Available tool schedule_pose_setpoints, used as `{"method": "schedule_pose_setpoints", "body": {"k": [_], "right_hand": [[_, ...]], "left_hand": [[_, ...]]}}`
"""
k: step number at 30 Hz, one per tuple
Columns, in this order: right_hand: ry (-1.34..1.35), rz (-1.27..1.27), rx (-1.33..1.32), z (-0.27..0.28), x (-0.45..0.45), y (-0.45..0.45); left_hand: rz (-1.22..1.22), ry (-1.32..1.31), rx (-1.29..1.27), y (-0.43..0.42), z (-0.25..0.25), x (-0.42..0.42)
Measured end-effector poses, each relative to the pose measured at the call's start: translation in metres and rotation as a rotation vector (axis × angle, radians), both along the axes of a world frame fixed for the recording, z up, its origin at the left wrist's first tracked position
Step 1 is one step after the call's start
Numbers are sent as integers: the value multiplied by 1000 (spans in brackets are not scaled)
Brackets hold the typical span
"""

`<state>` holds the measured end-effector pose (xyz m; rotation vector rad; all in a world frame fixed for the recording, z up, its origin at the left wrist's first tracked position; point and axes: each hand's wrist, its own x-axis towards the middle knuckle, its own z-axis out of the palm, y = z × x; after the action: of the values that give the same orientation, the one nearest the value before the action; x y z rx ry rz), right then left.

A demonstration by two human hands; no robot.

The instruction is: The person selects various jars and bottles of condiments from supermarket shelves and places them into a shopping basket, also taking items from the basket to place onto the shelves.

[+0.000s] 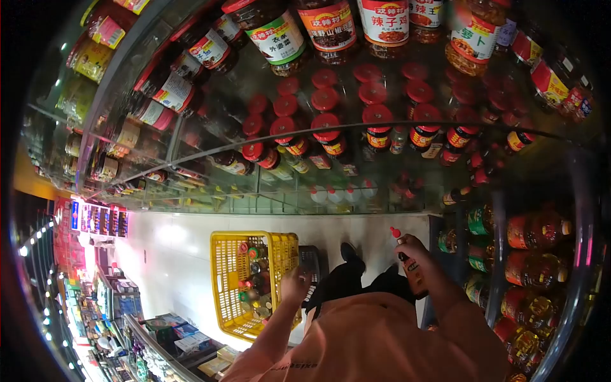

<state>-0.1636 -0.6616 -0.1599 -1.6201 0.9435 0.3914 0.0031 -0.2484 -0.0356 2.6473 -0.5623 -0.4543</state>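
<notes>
My right hand (415, 248) is wrapped round the upper part of a sauce bottle (414, 275). The bottle has a red cap, dark contents and an orange-brown label; it hangs beside my right leg, near the lower shelf. My left hand (294, 284) is curled by the right side of a yellow plastic crate (219, 280). Whatever its fingers hold, if anything, I cannot make out. Inside the crate lie several jars and bottles (258, 280) with red and green lids. A dark crate (310, 264) stands behind the yellow one, partly hidden.
Glass shelves ahead carry labelled jars (331, 32) on top and red-capped bottles (326, 127) below. Large oil bottles (534, 270) line the right side behind a metal rail (582, 254). Boxed goods (184, 337) sit at lower left. Pale floor (168, 254) lies around the crates.
</notes>
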Motion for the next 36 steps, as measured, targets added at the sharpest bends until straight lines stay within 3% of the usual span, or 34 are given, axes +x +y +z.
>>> {"method": "schedule_pose_setpoints", "body": {"k": [1,3,7,9,15,17,18,21,25,28,30,31,33,35,36], "right_hand": [[56,11,-48,-24,8,-5],[65,9,-94,-69,22,-16],[63,4,-88,-105,51,-28],[48,12,-120,-147,61,-33],[-99,-11,-105,-193,91,-49],[-293,-13,53,-243,100,-59],[-291,-124,-59,-257,105,-54],[-324,-85,-147,-235,130,-58],[-390,-151,-186,-251,157,-63],[-445,-229,56,-266,179,-68],[-446,-110,-226,-281,191,-70],[-448,-105,-222,-270,198,-75],[-154,157,-321,-228,209,-81],[-234,53,-415,-287,205,-83],[-477,-118,-101,-307,206,-86]], "left_hand": [[33,-122,-74,25,-4,5],[88,-413,92,65,-8,9],[161,-280,131,129,-55,14],[273,-53,122,136,-66,9],[288,-121,58,135,-101,-5],[340,-99,126,136,-106,-5],[351,-103,159,117,-86,-3],[291,-219,197,120,-94,-6],[322,-184,188,109,-88,-4],[301,-196,242,121,-98,-4],[271,-212,262,130,-108,-6],[276,-213,266,128,-108,-5],[335,-140,201,121,-101,-6],[344,-127,190,119,-96,-6],[353,-117,168,117,-95,-6]]}}
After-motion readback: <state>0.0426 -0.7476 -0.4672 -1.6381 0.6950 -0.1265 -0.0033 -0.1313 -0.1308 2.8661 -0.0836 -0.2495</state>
